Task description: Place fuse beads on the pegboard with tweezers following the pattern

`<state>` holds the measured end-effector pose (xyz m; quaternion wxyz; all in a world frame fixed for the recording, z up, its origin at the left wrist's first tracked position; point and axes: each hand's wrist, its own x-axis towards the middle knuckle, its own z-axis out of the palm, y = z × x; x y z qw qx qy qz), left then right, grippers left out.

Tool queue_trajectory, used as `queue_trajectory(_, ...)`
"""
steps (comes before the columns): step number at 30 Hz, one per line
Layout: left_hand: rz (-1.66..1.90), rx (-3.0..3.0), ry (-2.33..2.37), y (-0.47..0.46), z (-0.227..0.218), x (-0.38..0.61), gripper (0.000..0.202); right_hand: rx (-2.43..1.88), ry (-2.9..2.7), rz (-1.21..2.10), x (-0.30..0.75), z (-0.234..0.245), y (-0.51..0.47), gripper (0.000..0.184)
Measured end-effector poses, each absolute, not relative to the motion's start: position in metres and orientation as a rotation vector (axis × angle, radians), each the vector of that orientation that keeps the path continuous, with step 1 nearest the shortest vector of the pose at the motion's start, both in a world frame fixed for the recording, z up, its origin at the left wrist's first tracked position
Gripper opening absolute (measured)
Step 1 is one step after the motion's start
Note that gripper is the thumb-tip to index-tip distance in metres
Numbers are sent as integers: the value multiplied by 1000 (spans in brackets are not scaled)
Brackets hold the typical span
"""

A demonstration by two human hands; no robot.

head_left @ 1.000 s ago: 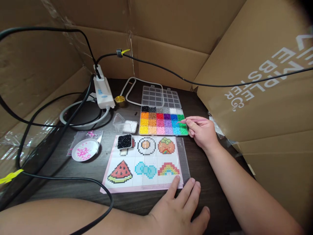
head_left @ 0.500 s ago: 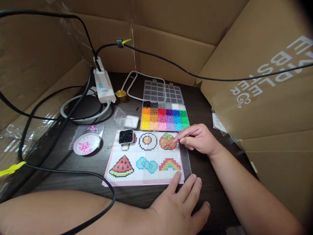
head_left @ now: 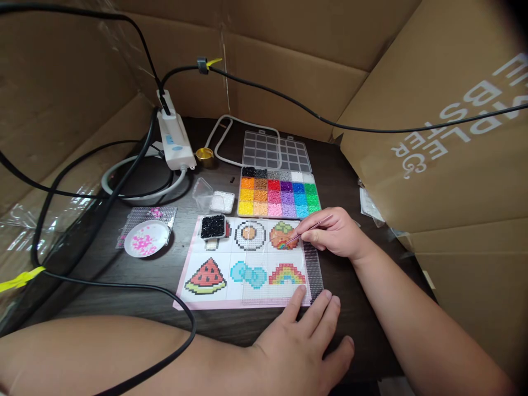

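Note:
My right hand pinches a pair of thin pinkish tweezers, tips down over the orange fruit pattern. A few coloured beads seem to sit by the tips, too small to make out singly. Below them lies a clear pegboard on a printed pattern sheet with a watermelon slice, an egg, a bow and a rainbow. My left hand rests flat with fingers spread, its index fingertip on the board's near edge. Beyond the sheet stands a bead box with many colours, lid open.
Black beads fill a small box on the sheet; a white-bead box sits behind it. Leftward, a dish of pink beads overlaps another pegboard. A power strip, black cables and cardboard walls surround the table.
The view has shifted slightly, so the scene sits a little higher. The tweezers stay over the fruit pattern with hardly any movement, and my left hand keeps its place.

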<state>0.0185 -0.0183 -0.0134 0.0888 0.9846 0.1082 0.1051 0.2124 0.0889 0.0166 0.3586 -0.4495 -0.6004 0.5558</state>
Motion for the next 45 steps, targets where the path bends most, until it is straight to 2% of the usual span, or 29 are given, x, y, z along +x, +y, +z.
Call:
queue_trajectory(17, 336, 2901, 352, -22, -20, 19, 53, -1109, -1522, 1469, 215, 15, 89, 18)
queue_trajectory(24, 203, 2858, 336, -21, -9, 17, 58, -1060, -1464, 1403, 221, 10, 90, 13)
queue_trajectory(30, 148, 2829, 330, -21, -2, 15, 60, -992, -1299, 1364, 222, 9, 94, 18)
queue_trajectory(36, 169, 2830, 330, -24, -4, 16, 74, -925, -1133, 1383, 222, 15, 95, 18)
queue_trajectory(40, 182, 2839, 338, -24, -5, 16, 66, -878, -1075, 1416, 224, 15, 97, 20)
queue_trajectory(45, 180, 2845, 334, -22, -5, 15, 68, -809, -1140, 1493, 225, 11, 99, 15)
